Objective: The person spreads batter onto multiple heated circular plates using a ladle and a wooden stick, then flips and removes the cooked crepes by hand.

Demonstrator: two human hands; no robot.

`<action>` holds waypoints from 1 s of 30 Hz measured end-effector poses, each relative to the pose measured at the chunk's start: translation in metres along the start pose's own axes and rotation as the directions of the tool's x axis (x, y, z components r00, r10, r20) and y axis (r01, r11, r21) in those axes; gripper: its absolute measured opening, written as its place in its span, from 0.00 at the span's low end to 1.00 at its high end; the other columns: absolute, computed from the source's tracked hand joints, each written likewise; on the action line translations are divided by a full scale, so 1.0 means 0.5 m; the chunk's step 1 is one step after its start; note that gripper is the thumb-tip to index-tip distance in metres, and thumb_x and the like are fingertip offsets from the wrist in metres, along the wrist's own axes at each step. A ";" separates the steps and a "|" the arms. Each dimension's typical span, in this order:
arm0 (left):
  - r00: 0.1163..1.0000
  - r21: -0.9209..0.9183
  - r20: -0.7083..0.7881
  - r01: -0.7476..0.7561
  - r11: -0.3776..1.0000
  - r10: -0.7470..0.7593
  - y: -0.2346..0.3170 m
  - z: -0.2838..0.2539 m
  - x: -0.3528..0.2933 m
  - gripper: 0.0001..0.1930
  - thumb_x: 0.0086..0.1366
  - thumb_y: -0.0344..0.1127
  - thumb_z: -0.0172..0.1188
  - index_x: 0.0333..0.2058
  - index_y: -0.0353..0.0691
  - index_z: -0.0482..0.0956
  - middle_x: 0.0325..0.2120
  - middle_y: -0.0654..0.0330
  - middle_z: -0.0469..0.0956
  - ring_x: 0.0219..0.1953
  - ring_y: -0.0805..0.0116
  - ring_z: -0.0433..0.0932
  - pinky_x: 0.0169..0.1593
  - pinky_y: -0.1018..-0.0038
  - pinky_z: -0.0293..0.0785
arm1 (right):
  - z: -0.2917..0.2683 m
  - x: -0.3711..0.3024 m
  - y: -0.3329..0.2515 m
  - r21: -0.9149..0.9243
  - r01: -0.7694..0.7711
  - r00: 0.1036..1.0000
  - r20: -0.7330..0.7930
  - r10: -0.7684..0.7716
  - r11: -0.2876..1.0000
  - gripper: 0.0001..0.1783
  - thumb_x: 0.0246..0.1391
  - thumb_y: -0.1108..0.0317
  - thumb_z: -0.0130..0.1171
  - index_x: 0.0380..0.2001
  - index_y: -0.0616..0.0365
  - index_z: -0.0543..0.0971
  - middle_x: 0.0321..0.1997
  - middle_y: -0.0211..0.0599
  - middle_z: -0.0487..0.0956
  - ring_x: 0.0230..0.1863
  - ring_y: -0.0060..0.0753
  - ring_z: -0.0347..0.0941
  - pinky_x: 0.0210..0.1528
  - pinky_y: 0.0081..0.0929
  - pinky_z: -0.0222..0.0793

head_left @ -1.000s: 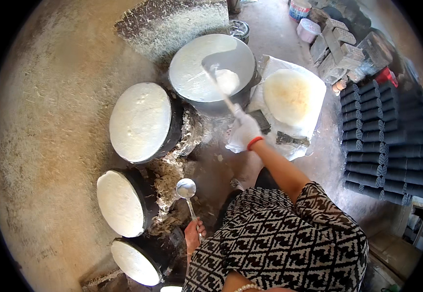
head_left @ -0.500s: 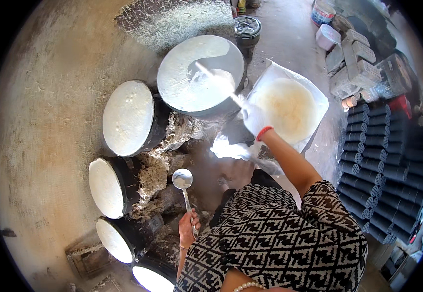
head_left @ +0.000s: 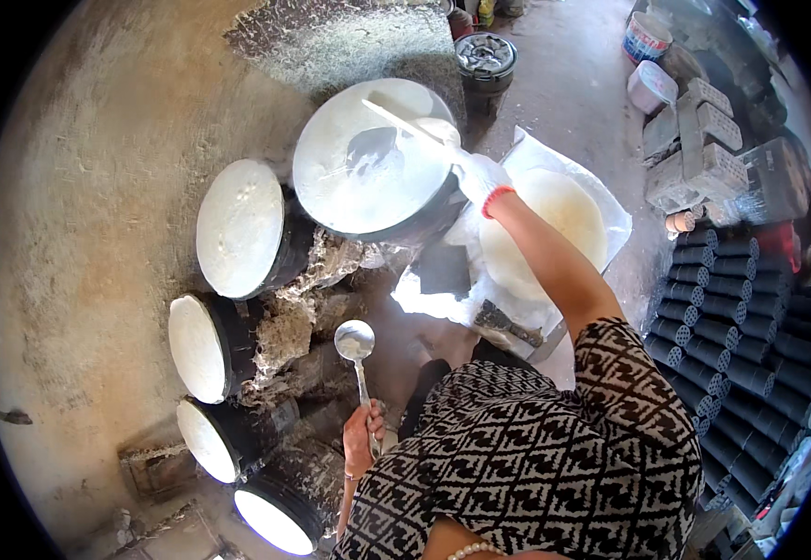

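Stick (head_left: 398,119) in closed right hand (head_left: 480,177)

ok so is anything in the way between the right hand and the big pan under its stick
Nothing visible: the right hand is at the pan's right edge, its stick reaching over the surface. A white lump shows beside the stick, over the pan, not blocking the hand.

From the head, the fisheye looks down over the patterned top (head_left: 536,448) close below.
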State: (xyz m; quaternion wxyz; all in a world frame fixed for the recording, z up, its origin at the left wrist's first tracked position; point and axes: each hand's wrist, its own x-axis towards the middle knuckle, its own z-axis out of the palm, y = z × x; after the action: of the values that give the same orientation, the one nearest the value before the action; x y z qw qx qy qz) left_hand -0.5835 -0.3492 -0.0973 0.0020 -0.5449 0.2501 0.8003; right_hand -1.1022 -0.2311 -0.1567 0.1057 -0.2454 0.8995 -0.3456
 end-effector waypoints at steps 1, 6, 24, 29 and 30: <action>1.000 0.030 -0.010 0.001 1.000 -0.001 0.002 0.013 0.003 0.12 0.71 0.36 0.49 0.46 0.35 0.70 0.28 0.67 0.68 0.22 0.80 0.63 0.23 0.80 0.64 | 0.005 0.027 0.007 0.000 0.037 0.997 -0.062 -0.037 0.999 0.23 0.66 0.47 0.39 0.43 0.51 0.76 0.30 0.55 0.78 0.33 0.62 0.73 0.34 0.49 0.66; 0.997 0.000 -0.055 -0.048 0.999 0.047 -0.008 0.029 -0.020 0.12 0.71 0.36 0.48 0.47 0.34 0.70 0.27 0.68 0.68 0.22 0.81 0.63 0.23 0.81 0.62 | 0.002 -0.062 0.083 -0.044 0.359 0.931 0.086 -0.355 0.932 0.22 0.60 0.61 0.50 0.58 0.40 0.68 0.29 0.51 0.79 0.30 0.57 0.76 0.32 0.49 0.70; 0.999 -0.031 -0.048 -0.002 1.000 0.000 0.033 0.065 -0.012 0.13 0.72 0.36 0.48 0.47 0.33 0.70 0.28 0.66 0.67 0.22 0.79 0.63 0.23 0.79 0.62 | 0.055 0.108 0.093 0.367 0.264 0.964 -0.124 -0.234 0.892 0.21 0.52 0.69 0.57 0.51 0.53 0.75 0.30 0.50 0.76 0.28 0.55 0.72 0.33 0.44 0.68; 0.999 0.027 -0.049 -0.002 1.000 0.004 0.043 0.033 -0.012 0.14 0.72 0.44 0.49 0.48 0.42 0.69 0.23 0.72 0.64 0.18 0.80 0.60 0.20 0.79 0.59 | -0.043 0.119 -0.013 0.157 0.458 0.888 -0.034 -0.459 0.875 0.15 0.55 0.70 0.50 0.45 0.55 0.78 0.31 0.57 0.78 0.31 0.56 0.75 0.34 0.48 0.68; 0.999 0.033 -0.041 0.010 0.999 -0.009 0.053 0.040 0.002 0.14 0.72 0.44 0.49 0.48 0.43 0.69 0.23 0.72 0.64 0.17 0.80 0.60 0.20 0.79 0.60 | -0.032 0.133 0.043 0.130 0.391 0.910 -0.202 -0.362 0.911 0.13 0.55 0.69 0.49 0.41 0.55 0.80 0.31 0.57 0.78 0.32 0.57 0.76 0.35 0.46 0.69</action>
State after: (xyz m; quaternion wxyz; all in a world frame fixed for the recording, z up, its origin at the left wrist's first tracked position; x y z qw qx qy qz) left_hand -0.6085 -0.3643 -0.0819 0.0098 -0.5621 0.2608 0.7848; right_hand -1.1728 -0.2425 -0.1609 -0.0214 -0.3738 0.8087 -0.4537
